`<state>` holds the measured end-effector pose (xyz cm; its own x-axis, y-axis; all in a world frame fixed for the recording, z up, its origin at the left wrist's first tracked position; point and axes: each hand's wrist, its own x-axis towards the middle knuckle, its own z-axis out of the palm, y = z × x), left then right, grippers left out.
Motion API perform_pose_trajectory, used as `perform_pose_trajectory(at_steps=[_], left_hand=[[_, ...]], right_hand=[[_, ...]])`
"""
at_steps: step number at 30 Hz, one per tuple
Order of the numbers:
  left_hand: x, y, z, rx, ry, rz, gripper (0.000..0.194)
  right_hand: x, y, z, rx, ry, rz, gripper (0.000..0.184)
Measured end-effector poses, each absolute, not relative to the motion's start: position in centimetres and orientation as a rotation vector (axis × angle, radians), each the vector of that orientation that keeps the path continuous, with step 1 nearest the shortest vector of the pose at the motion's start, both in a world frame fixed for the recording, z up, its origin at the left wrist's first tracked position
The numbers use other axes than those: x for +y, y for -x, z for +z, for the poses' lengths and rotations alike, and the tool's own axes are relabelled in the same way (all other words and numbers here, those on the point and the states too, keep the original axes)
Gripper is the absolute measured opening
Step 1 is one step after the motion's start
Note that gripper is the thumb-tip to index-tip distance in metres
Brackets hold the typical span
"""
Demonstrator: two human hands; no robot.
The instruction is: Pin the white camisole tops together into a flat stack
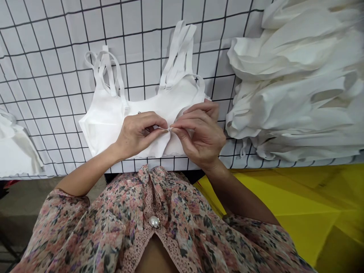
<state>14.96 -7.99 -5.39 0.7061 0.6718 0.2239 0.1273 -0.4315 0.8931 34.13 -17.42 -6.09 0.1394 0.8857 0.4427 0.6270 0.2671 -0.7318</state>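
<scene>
"White bralette (105, 121): where is it?"

"On the grid-lined table (42, 76), just left of the white garment stack (295, 87)."

"Fingers?"

"Together: left hand (136, 136) and right hand (199, 134) both clamped on a thin white strand (164, 129)."

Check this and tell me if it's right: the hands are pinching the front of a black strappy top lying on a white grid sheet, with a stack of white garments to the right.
Wrong on one point: the head view shows the strappy top is white, not black. The rest stands: the left hand and right hand pinch its front on the white grid sheet, with the stack of white garments to the right.
</scene>
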Motion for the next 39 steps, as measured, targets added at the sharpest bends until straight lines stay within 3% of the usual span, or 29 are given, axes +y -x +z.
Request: perform_pose_trajectory(at_steps=[7, 13, 20, 24, 39], left_hand=[[-8.0, -15.0, -5.5, 0.633, -1.914, 0.695, 0.014], [-8.0, -14.9, -5.5, 0.620, -1.901, 0.677, 0.017], [-7.9, -14.9, -5.5, 0.634, -1.821, 0.664, 0.024], [-8.0, -15.0, -5.3, 0.620, -1.792, 0.696, 0.020], [-8.0, -15.1, -5.4, 0.593, -1.922, 0.775, 0.011]], right_hand=[[-17.6, -34.4, -6.2, -1.643, 1.561, 0.324, 0.022], [-17.3, -34.6, -5.9, -1.692, 1.404, 0.293, 0.010], [-17.6, -35.1, -6.1, -1.797, 1.567, 0.266, 0.017], [-17.6, -35.1, -6.4, -1.764, 1.437, 0.197, 0.008], [-17.4, -35.1, -5.6, -1.653, 1.415, 0.327, 0.008]])
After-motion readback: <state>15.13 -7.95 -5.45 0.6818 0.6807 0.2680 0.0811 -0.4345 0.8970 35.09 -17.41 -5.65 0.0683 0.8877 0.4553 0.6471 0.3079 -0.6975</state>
